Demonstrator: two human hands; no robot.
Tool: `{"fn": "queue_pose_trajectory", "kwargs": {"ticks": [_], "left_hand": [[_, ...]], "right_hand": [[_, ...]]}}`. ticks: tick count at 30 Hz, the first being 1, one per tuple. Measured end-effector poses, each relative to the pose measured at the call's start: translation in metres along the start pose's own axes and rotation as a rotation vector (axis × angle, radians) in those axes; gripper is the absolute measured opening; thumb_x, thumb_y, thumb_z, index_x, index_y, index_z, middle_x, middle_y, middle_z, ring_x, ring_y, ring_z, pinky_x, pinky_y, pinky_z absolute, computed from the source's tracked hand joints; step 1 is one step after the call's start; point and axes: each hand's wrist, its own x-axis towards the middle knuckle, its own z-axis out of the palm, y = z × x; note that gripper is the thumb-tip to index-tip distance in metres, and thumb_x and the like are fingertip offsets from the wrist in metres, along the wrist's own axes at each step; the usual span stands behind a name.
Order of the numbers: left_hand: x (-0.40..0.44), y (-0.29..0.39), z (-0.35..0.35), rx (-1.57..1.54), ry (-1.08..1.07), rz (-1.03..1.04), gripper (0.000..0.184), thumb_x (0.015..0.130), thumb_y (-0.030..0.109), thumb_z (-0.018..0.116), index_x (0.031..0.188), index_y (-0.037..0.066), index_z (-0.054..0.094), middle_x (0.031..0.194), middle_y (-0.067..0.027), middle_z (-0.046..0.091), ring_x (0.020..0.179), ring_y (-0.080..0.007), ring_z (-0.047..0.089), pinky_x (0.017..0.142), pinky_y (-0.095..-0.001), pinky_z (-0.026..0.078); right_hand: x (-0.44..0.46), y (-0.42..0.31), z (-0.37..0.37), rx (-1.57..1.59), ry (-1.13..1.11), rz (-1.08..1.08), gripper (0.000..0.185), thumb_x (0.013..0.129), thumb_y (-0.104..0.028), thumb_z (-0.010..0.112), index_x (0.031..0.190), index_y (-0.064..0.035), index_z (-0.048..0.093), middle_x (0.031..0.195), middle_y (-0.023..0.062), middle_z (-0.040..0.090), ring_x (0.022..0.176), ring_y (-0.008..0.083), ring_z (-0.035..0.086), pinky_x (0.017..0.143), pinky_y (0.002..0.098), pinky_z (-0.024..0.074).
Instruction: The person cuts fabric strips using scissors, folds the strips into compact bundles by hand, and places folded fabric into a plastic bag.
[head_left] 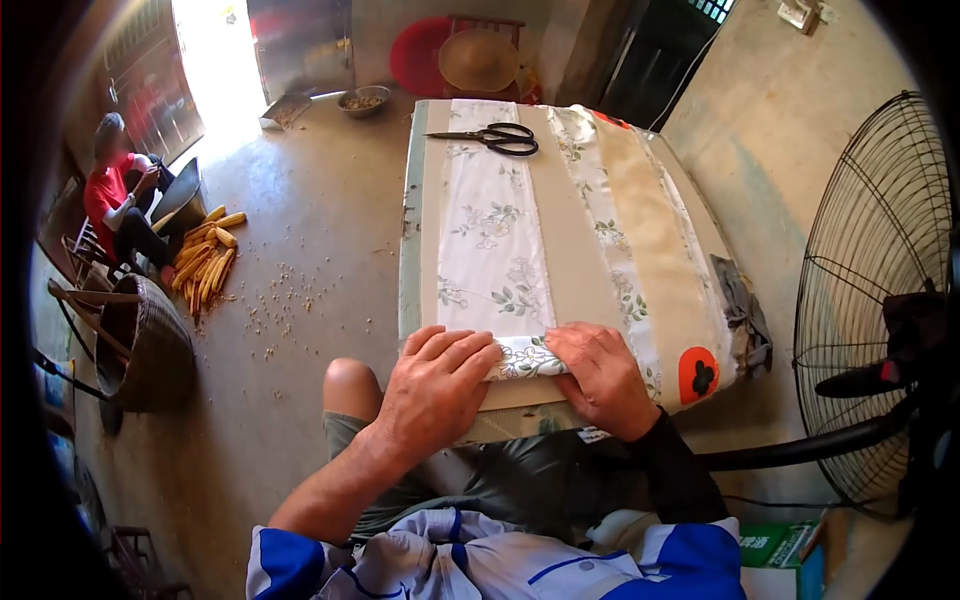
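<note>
A long white strip of cloth (490, 225) with a green leaf and flower print lies lengthwise on the beige-covered table (572, 270). Its near end is turned over into a narrow fold. My left hand (437, 385) is closed over the left end of that fold, fingers pressed together on top. At the other end, my right hand (603, 378) grips the fold with its thumb tucked beneath. Black-handled scissors (492, 134) lie across the far end of the strip, blades pointing left. The undersides of both hands are hidden.
A second floral strip (618, 240), beige cloth (645, 210) and a grey rag (742, 310) lie to the right. A large fan (870, 270) stands beyond. Leftward are a seated person (110, 190) in red, corn cobs (207, 262) and a woven basket (155, 350).
</note>
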Motion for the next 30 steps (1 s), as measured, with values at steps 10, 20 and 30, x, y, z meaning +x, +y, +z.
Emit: {"fn": "queue_pose_trajectory", "kwargs": {"ticks": [10, 20, 30], "left_hand": [[-0.008, -0.024, -0.009, -0.049, 0.111, -0.168, 0.041, 0.085, 0.010, 0.083, 0.125, 0.006, 0.072, 0.103, -0.0123, 0.077, 0.100, -0.0323, 0.071, 0.094, -0.0455, 0.053], [0.003, -0.026, -0.003, -0.026, 0.140, -0.321, 0.060, 0.090, 0.018, 0.083, 0.141, -0.003, 0.060, 0.092, -0.0136, 0.074, 0.087, -0.0322, 0.066, 0.085, -0.0448, 0.053], [0.006, -0.033, 0.005, 0.004, 0.123, -0.414, 0.067, 0.087, 0.020, 0.085, 0.145, -0.001, 0.059, 0.082, -0.0082, 0.069, 0.081, -0.0280, 0.066, 0.085, -0.0436, 0.054]], "right_hand": [[0.010, 0.003, 0.010, 0.175, 0.075, 0.209, 0.055, 0.084, 0.003, 0.076, 0.137, 0.0035, 0.061, 0.117, 0.0199, 0.072, 0.106, 0.0397, 0.068, 0.092, 0.0452, 0.0557], [0.017, -0.002, 0.022, 0.168, 0.149, 0.446, 0.065, 0.094, -0.005, 0.077, 0.150, 0.0092, 0.049, 0.090, 0.0179, 0.065, 0.082, 0.0349, 0.066, 0.076, 0.0434, 0.0549], [0.032, -0.007, 0.033, 0.020, 0.140, 0.497, 0.059, 0.094, -0.009, 0.077, 0.147, 0.0033, 0.055, 0.104, 0.0195, 0.068, 0.093, 0.0389, 0.067, 0.083, 0.0468, 0.0560]]}}
